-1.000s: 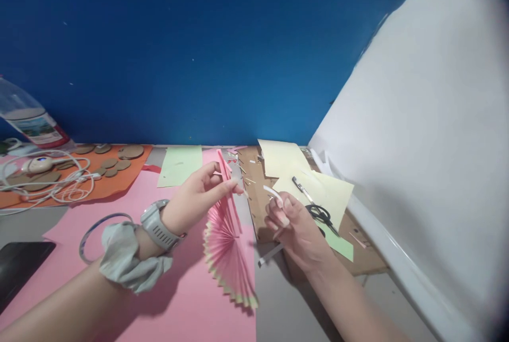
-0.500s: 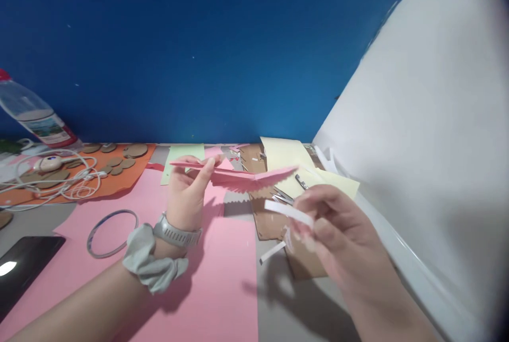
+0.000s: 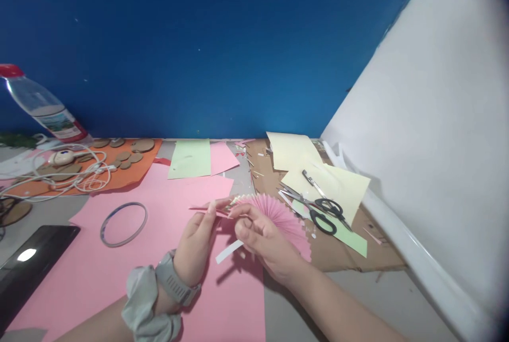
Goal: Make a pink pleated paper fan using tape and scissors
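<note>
A pink pleated paper fan (image 3: 278, 213) is held low over the pink paper sheet (image 3: 131, 262). My left hand (image 3: 199, 241), with a grey watch and a scrunchie on the wrist, pinches the fan's folded end. My right hand (image 3: 258, 238) is closed on the fan near the same spot, its fingers pressed on the pleats. A white paper strip (image 3: 229, 251) pokes out between the two hands; which hand holds it is unclear.
Black-handled scissors (image 3: 324, 213) and a pen (image 3: 314, 183) lie on pale yellow papers (image 3: 342, 183) over brown cardboard (image 3: 358, 254). A thin ring (image 3: 123, 224) lies on the pink sheet. A dark phone (image 3: 32, 265), white cable (image 3: 59, 177), bottle (image 3: 43, 106) and cardboard discs (image 3: 137, 146) sit left. A white wall (image 3: 429, 119) rises at right.
Both hands came down and together near the table. The fan, held up flat by the left hand alone, is now gripped by both. The right hand carried the white strip in.
</note>
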Motion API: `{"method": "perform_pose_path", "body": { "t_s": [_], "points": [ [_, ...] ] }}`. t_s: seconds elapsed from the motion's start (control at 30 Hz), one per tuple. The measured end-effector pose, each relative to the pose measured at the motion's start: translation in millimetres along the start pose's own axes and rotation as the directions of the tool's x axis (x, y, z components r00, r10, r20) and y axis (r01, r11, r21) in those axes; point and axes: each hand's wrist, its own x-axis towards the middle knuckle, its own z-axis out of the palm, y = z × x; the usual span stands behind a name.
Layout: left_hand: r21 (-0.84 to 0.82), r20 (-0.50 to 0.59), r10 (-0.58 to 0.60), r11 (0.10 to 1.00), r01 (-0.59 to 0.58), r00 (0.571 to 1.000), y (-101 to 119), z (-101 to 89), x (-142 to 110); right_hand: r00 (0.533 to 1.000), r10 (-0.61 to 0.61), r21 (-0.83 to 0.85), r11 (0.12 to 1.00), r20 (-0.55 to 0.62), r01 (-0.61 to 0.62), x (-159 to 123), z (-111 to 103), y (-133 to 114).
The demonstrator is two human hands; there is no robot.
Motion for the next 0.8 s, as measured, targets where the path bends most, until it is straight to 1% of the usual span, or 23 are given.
{"method": "perform_pose_path", "body": {
  "t_s": [0.13, 0.2, 0.3, 0.43, 0.53, 0.63, 0.8],
  "points": [
    [0.188, -0.083, 0.079, 0.98, -0.062, 0.993, 3.1, -0.3, -3.1, 0.999, -0.031, -0.001, 1.0, -0.016, 0.031, 0.8, -2.7, -1.5],
    [0.209, -0.103, 0.099, 0.975, -0.076, 0.99, 1.7, -2.7, -2.8, 0.998, -0.051, -0.032, 0.998, -0.03, 0.05, 0.7, -3.4, -1.7],
    [0.155, -0.053, 0.046, 0.987, -0.038, 0.998, -0.4, -4.9, -3.1, 0.997, -0.069, -0.111, 0.992, -0.029, 0.066, -0.7, -2.4, -1.6],
    [0.096, 0.002, -0.015, 0.995, 0.015, 1.0, 1.7, -2.7, -6.2, 0.997, -0.075, -0.19, 0.979, -0.019, 0.07, -2.6, 1.2, -0.1],
    [0.017, 0.019, -0.084, 0.996, 0.084, 0.996, 3.6, -0.3, -8.5, 0.994, -0.093, -0.186, 0.979, -0.048, 0.083, -2.1, 2.7, 1.3],
    [-0.043, 0.021, -0.158, 0.986, 0.159, 0.987, 3.7, 0.5, -8.8, 0.991, -0.103, -0.141, 0.986, -0.081, 0.09, -0.9, 2.9, 2.3],
    [-0.052, -0.003, -0.167, 0.985, 0.167, 0.986, 2.3, 0.3, -7.7, 0.99, -0.092, -0.114, 0.99, -0.109, 0.08, -0.5, 3.5, 3.7]
  ]
}}
